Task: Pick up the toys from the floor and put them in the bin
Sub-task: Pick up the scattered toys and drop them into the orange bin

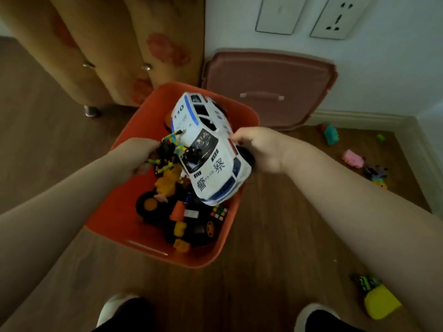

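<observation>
Two hands over one orange bin [115, 212], itemised by size.

Wooden floor [275, 271]: carries the bin and loose toys.

Pink lid [268, 75]: leans against the wall behind the bin.

Orange bin: stands open on the floor beside a cabinet [103, 44]; holds a black toy truck with orange hubs [153, 204], a yellow figure [167, 180], a small puzzle cube [219, 212].

White police car [208, 149]: tilted above the bin, nose toward the camera, rear over the far rim. Right hand [261, 149] grips it at its right side by the wheel, fingers curled round the edge.

Black spider-like toy with yellow-and-blue legs [170, 149]: held by the left hand [136, 156], fingers curled round it, just beside the car's windscreen, over the bin.

Yellow toy with a green top [378, 300]: lies on the floor at lower right, well apart from both hands.

Pink toy [351, 158], teal toy [332, 134], dark toy [376, 173]: scattered on the floor near the right wall.
</observation>
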Tool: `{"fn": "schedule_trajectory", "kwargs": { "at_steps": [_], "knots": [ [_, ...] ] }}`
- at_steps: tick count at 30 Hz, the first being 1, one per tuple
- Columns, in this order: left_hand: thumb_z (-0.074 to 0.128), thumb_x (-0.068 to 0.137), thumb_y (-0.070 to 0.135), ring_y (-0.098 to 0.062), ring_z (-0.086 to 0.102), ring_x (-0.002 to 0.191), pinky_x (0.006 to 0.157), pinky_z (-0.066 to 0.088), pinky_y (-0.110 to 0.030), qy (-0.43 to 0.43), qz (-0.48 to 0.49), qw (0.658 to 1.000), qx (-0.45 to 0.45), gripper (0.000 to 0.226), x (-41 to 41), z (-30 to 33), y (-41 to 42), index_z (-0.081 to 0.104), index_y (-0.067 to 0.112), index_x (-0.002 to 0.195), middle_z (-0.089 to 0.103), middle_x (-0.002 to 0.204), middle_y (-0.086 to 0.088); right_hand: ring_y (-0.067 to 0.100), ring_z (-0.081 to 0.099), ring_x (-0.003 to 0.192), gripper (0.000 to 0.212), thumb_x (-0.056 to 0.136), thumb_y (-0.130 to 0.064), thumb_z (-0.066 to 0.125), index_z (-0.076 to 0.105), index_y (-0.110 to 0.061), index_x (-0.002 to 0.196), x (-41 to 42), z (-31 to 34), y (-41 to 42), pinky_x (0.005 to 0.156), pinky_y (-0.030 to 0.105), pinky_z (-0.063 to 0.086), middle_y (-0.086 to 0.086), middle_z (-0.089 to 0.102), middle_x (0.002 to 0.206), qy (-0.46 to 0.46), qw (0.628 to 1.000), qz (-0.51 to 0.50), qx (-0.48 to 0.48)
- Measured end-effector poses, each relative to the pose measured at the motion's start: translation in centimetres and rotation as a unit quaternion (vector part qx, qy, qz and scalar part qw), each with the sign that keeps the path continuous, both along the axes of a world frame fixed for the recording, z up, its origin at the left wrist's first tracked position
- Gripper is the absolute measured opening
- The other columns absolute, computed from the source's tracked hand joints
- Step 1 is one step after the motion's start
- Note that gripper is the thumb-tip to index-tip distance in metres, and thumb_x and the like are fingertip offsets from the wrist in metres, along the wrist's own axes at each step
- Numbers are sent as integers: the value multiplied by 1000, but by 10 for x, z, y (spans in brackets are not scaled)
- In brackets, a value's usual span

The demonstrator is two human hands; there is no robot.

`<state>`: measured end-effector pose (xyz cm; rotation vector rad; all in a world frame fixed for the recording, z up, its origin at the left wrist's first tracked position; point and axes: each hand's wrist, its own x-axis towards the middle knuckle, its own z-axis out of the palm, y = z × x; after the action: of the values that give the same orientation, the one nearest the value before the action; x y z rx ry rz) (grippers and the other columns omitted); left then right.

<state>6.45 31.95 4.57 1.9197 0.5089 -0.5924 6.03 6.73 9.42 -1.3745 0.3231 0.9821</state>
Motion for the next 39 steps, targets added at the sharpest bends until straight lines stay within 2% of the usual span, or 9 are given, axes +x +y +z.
{"fn": "schedule_trajectory", "kwargs": {
  "at_steps": [3,10,15,18,21,23,29,34,39],
  "knots": [
    [50,95,23,-17,40,58,51,32,-23,-26,-37,998,33,23,-9,-4,2,62,12,111,54,82,-5,24,56,106,35,87,-14,50,51,-11,122,5,-4,20,88,37,47,7,59,114,-162,943,59,-284],
    [43,96,24,-13,41,62,53,35,-25,-38,-67,996,52,26,-6,-9,-5,61,27,115,55,102,-3,25,44,125,103,65,-51,75,13,-31,145,0,-23,60,101,45,44,0,30,147,-204,929,51,-304],
    [40,94,16,-16,45,73,52,34,-23,-45,-22,998,-40,32,-8,-6,7,63,37,93,54,99,-2,25,54,112,98,73,-25,77,10,-31,145,3,-32,52,80,37,52,3,41,136,-155,970,-93,-165],
    [34,95,11,-6,43,43,39,30,-13,-60,64,983,-164,33,-4,-3,17,62,28,94,48,80,-6,29,64,101,79,72,-32,75,31,-21,137,0,-42,67,80,42,55,12,59,123,-22,982,-186,-27],
    [34,96,12,-9,46,50,40,35,-16,-26,26,997,-71,25,-4,0,29,59,19,97,48,91,-10,31,47,126,91,70,-49,70,26,-21,144,-5,-49,91,105,45,39,11,42,143,-62,980,-66,-178],
    [33,97,11,-18,48,63,45,43,-22,-8,-52,998,32,28,-8,0,30,59,16,104,50,99,-9,32,12,144,87,80,-51,60,14,-22,149,-6,-49,90,117,45,16,12,9,157,-263,873,81,-401],
    [36,96,4,-25,51,80,67,40,-33,-59,-148,954,256,27,-13,-17,21,51,0,118,57,97,-16,26,-8,146,77,87,-47,50,4,-39,148,-16,-54,64,118,48,7,3,-24,156,-476,736,311,-367],
    [33,99,17,-19,54,108,78,40,-15,-289,19,946,147,35,-22,3,17,47,15,131,55,126,-6,24,1,146,98,81,-60,55,-12,-32,148,-26,-65,64,118,40,17,-2,-32,153,-462,746,318,-358],
    [33,98,37,-18,14,144,114,14,-32,-288,-215,905,230,58,-31,0,2,10,23,150,16,157,-3,22,-2,147,99,83,-63,49,-14,-24,148,-22,-63,73,118,36,6,1,-27,155,-472,723,311,-397]
  ]
}}
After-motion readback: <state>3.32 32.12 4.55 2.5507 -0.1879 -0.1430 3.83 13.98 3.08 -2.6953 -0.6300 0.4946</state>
